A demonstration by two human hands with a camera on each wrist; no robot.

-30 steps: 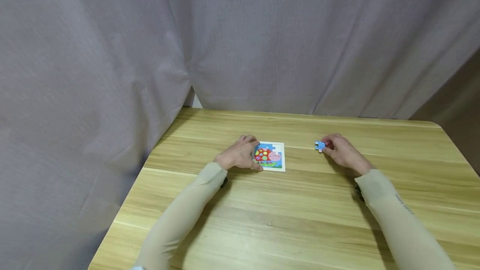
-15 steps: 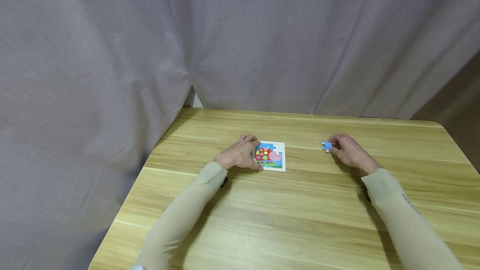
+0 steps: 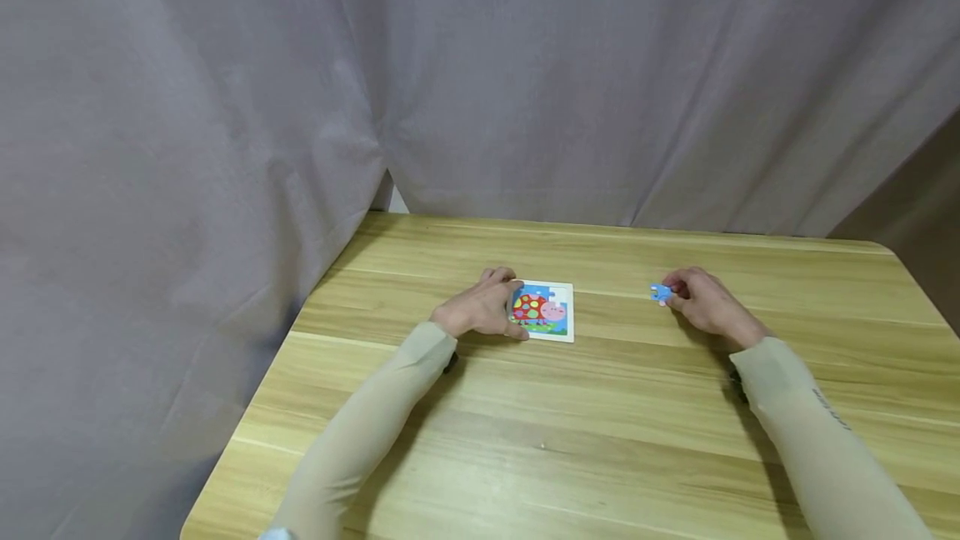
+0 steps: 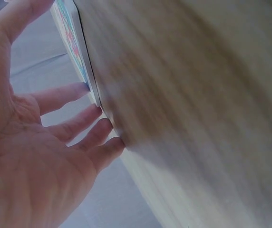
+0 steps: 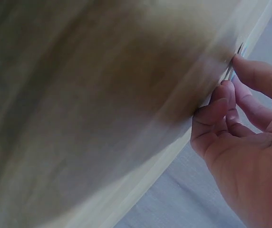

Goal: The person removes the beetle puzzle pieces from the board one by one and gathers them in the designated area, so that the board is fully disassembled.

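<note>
A small square jigsaw puzzle board (image 3: 568,315) with a white rim lies on the wooden table; its picture shows a spotted red bug with a pink face. A white gap shows at its upper right. My left hand (image 3: 483,307) grips the board's left side, thumb at the near edge and index finger at the far left corner. In the left wrist view, the other fingertips (image 4: 119,142) rest on the tabletop. To the right, my right hand (image 3: 701,302) pinches a blue puzzle piece (image 3: 660,293) at or just above the table; the right wrist view mostly hides it.
The wooden table (image 3: 480,432) extends around both hands, with a stretch of bare wood between board and piece. A grey curtain (image 3: 525,90) hangs behind the far edge and along the left side.
My right hand has moved a little to the right with the blue puzzle piece, which has turned slightly. My left hand stays on the puzzle board.
</note>
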